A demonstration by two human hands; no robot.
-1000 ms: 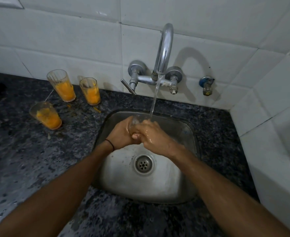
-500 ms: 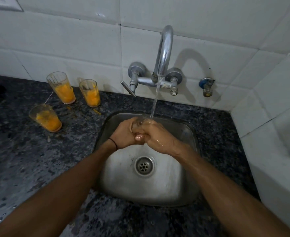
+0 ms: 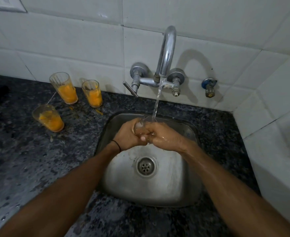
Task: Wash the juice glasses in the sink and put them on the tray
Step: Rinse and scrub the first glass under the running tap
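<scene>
A dark counter surrounds the steel sink. Behind the sink a tap runs. Over the sink the left hand and right hand both curl around a clear glass, which the fingers mostly hide. Left of the sink stand three juice glasses.

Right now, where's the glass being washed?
Head view, centre: the clear glass is over the sink, gripped by left hand and right hand, under water from the tap.

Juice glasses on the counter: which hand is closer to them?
Left. The left hand is over the sink, right of the juice glasses; the right hand sits farther right.
</scene>
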